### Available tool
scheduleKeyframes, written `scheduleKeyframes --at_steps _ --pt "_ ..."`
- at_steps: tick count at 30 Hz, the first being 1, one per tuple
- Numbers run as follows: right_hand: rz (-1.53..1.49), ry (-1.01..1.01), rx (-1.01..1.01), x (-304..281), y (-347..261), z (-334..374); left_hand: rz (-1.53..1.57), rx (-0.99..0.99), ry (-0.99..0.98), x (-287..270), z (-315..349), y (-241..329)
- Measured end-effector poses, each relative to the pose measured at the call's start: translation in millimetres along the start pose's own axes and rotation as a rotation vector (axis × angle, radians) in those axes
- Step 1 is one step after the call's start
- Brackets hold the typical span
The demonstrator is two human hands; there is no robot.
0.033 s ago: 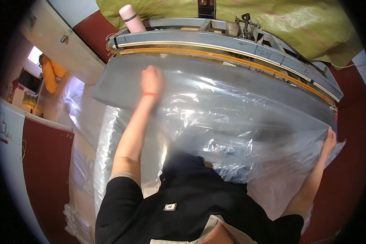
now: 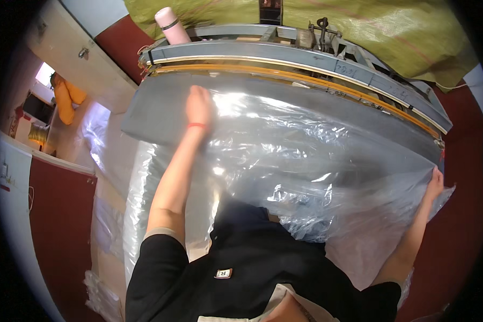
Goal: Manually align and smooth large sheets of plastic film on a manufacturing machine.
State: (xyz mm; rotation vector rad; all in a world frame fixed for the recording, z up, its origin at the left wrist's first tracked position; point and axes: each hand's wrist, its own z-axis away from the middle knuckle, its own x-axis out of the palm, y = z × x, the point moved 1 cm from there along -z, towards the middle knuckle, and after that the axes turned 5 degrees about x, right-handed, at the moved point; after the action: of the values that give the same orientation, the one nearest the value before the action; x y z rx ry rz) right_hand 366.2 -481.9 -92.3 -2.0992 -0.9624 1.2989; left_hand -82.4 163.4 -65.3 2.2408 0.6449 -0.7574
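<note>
The clear plastic film (image 2: 284, 145) stretched across the middle of the frame, wrinkled and shiny, over the grey bench (image 2: 158, 104). At centre right, the right hand (image 2: 436, 183) grasped the film's edge between its fingers. The left hand (image 2: 198, 107), left of the upper centre and blurred, was just beside or on the film's left part; its fingers looked curled, but whether they grasped the film could not be told. A long metal beam (image 2: 225, 49) and orange strips (image 2: 252, 70) curved along the bench's far side. A pink bottle (image 2: 172, 27) leaned at upper left, near a yellow-green sheet (image 2: 375, 27).
</note>
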Motion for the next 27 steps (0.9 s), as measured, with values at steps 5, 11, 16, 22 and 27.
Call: scheduleKeyframes --at_steps 5,11,16,22,27 --pt "-0.098 0.246 -0.048 61.9 -9.8 -29.3 0.471 -0.255 0.210 48.1 -34.0 -30.5" --pt "-0.453 0.154 0.034 137.5 -56.1 -54.9 0.323 -0.250 0.297 61.6 -80.2 -54.0" --pt "-0.427 0.129 0.061 143.8 -65.2 -59.8 0.470 -0.297 0.250 65.8 -85.3 -57.4" --pt "-0.215 0.211 0.091 135.8 -76.5 -62.3 0.444 -0.509 0.395 63.9 -91.9 -57.0" --pt "-0.486 0.182 0.227 126.3 -71.5 -61.6 0.485 -0.477 0.617 69.6 -91.8 -52.0"
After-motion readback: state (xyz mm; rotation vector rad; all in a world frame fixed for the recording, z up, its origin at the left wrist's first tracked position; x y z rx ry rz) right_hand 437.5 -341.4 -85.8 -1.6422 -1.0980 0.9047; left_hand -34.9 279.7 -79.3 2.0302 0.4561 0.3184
